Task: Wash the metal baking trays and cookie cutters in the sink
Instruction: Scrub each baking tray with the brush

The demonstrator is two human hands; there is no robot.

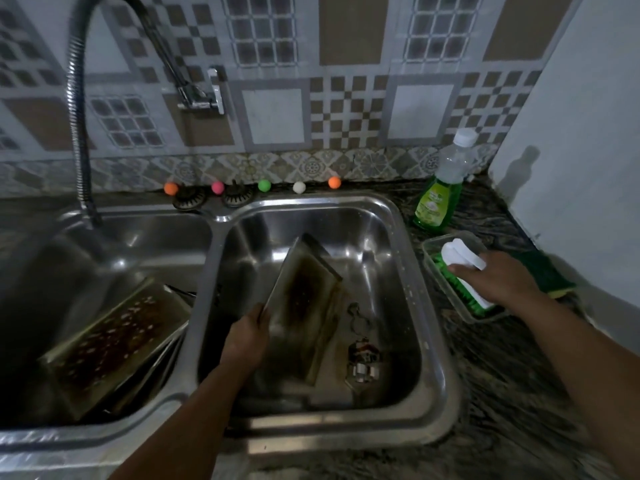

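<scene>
I'm gripping the stained rectangular metal baking tray (304, 306) tilted in the steel sink (408, 216) with my left hand (247, 337); my right hand (498, 282) is clasping the white-handled green scrub brush (464, 268) right of the sink, tray's long axis pointing away.

I see a rectangular metal baking tray (304, 306) standing tilted in the right sink basin (398, 237), its near left edge raised and its far end leaning toward the basin's far wall. Its inner face is dull and stained, with a dark burnt patch in the middle. To its right, on the basin floor, lie the cookie cutters (362, 348): thin shiny metal outlines, blurred, their shapes hard to tell. In the left sink basin (138, 230) a second baking tray (114, 344) lies tilted on top of other trays, its surface dark brown and dotted with pale specks.
</scene>
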